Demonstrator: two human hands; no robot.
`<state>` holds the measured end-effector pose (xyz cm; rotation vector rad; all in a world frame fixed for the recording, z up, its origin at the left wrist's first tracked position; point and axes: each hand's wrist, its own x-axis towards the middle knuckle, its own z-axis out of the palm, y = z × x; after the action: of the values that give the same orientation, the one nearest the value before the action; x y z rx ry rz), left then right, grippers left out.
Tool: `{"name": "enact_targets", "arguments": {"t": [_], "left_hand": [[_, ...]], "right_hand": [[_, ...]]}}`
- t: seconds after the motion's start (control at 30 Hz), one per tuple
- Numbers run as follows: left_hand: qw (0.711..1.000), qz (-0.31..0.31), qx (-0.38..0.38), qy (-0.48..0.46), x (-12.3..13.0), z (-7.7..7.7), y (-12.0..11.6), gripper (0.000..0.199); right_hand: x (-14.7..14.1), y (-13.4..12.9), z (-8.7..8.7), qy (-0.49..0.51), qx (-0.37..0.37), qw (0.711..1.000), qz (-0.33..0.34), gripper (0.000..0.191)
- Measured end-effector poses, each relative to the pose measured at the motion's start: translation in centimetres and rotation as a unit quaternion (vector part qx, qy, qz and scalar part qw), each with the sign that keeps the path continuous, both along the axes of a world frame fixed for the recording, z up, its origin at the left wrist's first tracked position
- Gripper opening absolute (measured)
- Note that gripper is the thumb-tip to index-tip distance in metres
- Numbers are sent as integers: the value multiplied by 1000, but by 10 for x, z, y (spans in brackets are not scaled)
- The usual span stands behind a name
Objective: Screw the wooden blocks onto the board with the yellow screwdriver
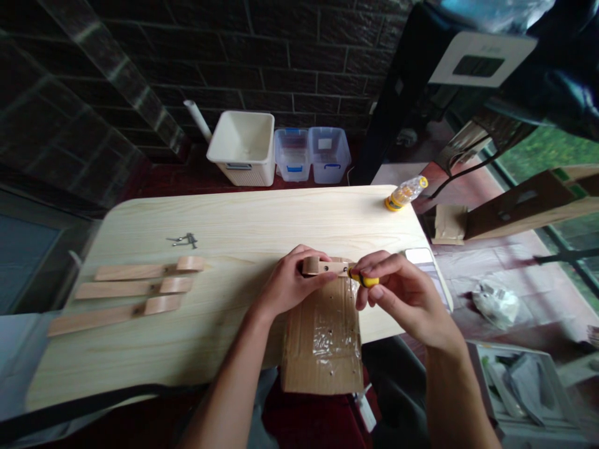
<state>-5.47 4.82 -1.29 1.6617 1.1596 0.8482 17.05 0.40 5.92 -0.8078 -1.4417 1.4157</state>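
A sheet of cardboard [322,337] with shiny tape on it is lying near the person, its near end sticking out past the edge of the table [224,218]. At its far end, a short wooden piece [336,266] with a curled left end is resting crosswise. The left hand [292,280] is closing around that curled end, the thumb pressing along the near side and the other fingers bending behind it. The right hand [397,284] is pinching a small yellow and black screwdriver [365,278] between thumb and bent fingers, with little gap left between them; its tip is meeting the wooden piece near the right end, just right of a dark hole.

Off to the left, three similar wooden strips [116,318] are lying side by side, their curled ends facing right. Beyond them, a few screws [189,239] are lying in a small heap. At the right edge, a phone [418,255] is lying flat, and farther off a clear bottle with yellow ends [406,193] is standing near the far corner. Past the table, a white bin [248,176] and two clear boxes [294,169] are standing before a dark brick wall [304,62].
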Motion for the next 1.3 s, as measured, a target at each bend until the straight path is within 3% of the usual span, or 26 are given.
{"name": "enact_targets", "arguments": {"t": [0.8, 0.97, 1.3], "left_hand": [[1000, 4, -12, 0, 1, -2, 0, 31], [1000, 3, -13, -4, 2, -2, 1, 30], [1000, 3, -19, 0, 2, -3, 1, 30]], "right_hand": [[6, -2, 1, 18, -25, 1000, 0, 10], [8, -3, 2, -20, 0, 1000, -6, 16], [5, 0, -2, 16, 5, 1000, -3, 13]]}}
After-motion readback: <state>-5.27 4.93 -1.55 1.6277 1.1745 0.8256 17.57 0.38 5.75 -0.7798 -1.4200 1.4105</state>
